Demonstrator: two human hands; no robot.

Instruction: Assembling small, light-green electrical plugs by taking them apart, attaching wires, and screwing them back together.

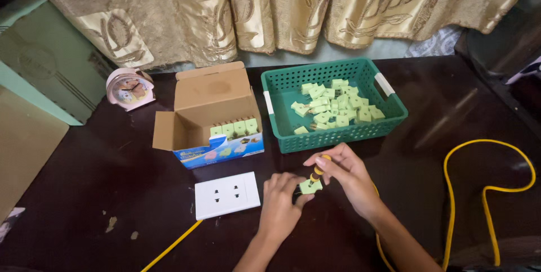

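Green plug point(309, 186) pinched by left hand point(280, 204) fingers, steadied on table; right hand point(345, 173) fingers grip screwdriver point(319, 170) upright, tip on it.

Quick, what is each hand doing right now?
Left hand: closed, pinching a small green plug piece against the table.
Right hand: closed around a yellow-handled screwdriver, tip on that piece.

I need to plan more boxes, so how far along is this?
Done: one row of green plugs stands in the open cardboard box. In hand: the left hand steadies one green plug while the right hand works it with a screwdriver. Left: a pile of plugs in the green basket.
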